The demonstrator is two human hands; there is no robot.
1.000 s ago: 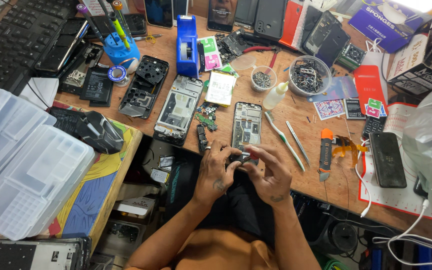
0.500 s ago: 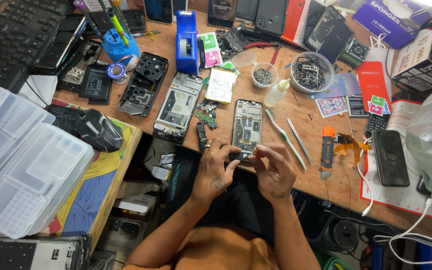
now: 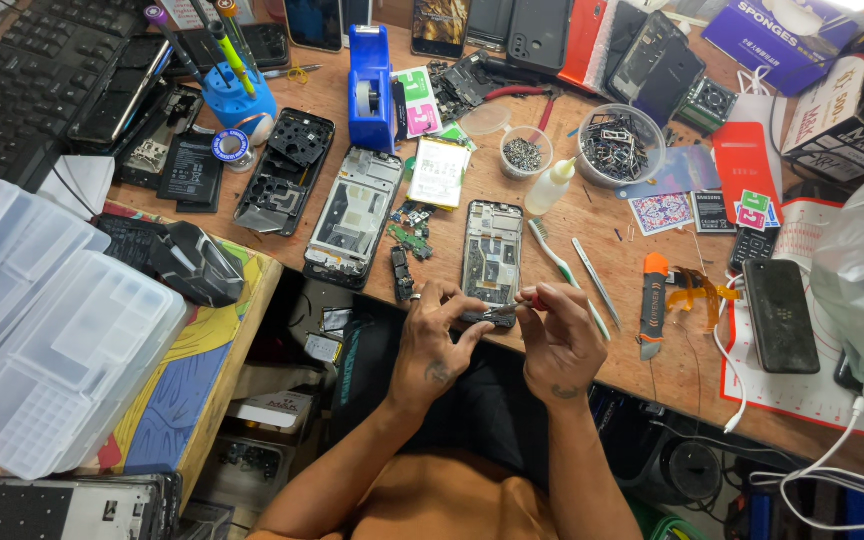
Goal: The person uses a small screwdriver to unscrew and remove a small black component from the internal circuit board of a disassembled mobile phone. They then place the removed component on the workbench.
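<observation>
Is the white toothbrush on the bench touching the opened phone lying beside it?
Apart. The head view shows a strip of bare wood between the toothbrush and the right edge of the opened phone.

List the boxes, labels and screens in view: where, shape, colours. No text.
Purple box: far right of the bench, flat, white lettering.
Black and white box: right edge, beside the purple one.
Green and pink packet: right of the blue tape dispenser, flat rectangle.
Black phone: right side, on a white mat, dark screen.
Phone frame: just beyond the left hand and right hand, open, no screen.
</observation>
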